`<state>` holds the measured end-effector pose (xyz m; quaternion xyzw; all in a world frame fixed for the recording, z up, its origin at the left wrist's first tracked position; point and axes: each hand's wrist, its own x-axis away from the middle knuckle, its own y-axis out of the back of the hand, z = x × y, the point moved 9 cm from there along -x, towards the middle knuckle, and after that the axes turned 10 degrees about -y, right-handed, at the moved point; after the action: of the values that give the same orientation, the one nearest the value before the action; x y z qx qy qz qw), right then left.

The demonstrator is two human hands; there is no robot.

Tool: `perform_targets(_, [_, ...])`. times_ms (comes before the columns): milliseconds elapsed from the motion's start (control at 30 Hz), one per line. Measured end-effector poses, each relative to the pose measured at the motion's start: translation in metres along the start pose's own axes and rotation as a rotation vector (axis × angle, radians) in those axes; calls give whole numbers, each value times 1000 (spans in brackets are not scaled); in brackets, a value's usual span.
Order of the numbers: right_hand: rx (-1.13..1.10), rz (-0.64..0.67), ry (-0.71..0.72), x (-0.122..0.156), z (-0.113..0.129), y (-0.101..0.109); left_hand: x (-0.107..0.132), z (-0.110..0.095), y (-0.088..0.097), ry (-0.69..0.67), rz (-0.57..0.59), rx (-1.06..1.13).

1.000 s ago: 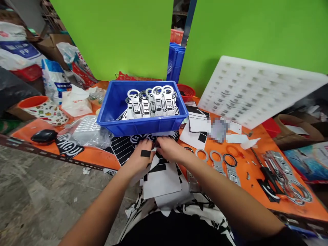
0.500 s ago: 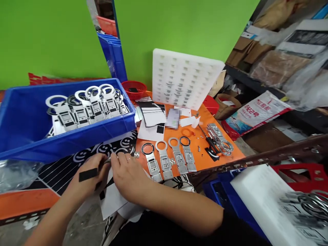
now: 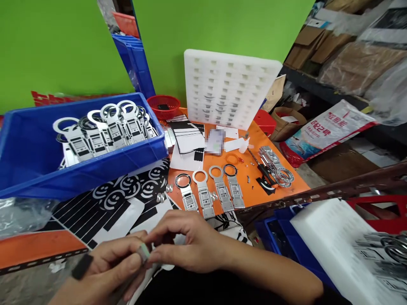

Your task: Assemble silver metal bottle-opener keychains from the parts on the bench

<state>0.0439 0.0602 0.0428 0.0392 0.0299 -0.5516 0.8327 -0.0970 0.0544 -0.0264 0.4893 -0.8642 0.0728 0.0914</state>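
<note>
My left hand (image 3: 110, 264) and my right hand (image 3: 186, 245) meet low in the view, close to my body. Both pinch one small pale piece (image 3: 144, 250) between their fingertips; I cannot make out what it is. A black strip (image 3: 82, 266) sticks to the back of my left hand. Just beyond my hands lie black-and-white sticker sheets (image 3: 127, 203) on the orange table (image 3: 254, 190). A row of several metal ring-topped parts (image 3: 210, 190) lies on the table past my right hand.
A blue bin (image 3: 79, 165) holding several of the same metal parts stands at the left. A white foam tray (image 3: 227, 93) leans against the green wall. More metal parts (image 3: 275, 167) and a small black tool lie at right. A red basket (image 3: 165, 105) stands behind.
My view swung right, then tilted down a little. Both hands drew back from the sticker sheets toward my body and now pinch a small pale piece.
</note>
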Motion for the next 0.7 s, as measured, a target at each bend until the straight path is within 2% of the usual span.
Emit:
perform_targets(133, [-143, 9, -212, 23, -28, 10, -1, 22, -44, 149, 183, 153])
perform_targets(233, [-241, 17, -353, 40, -45, 14, -4, 24, -73, 182, 296, 253])
perform_targets(333, [-344, 39, -454, 53, -56, 15, -9, 22, -93, 187, 372, 317])
perform_targets(567, [-389, 66, -517, 62, -59, 22, -11, 19, -111, 246, 416, 422])
perform_targets(700, [-555, 113, -622, 68, -69, 11, -11, 15, -115, 241, 467, 394])
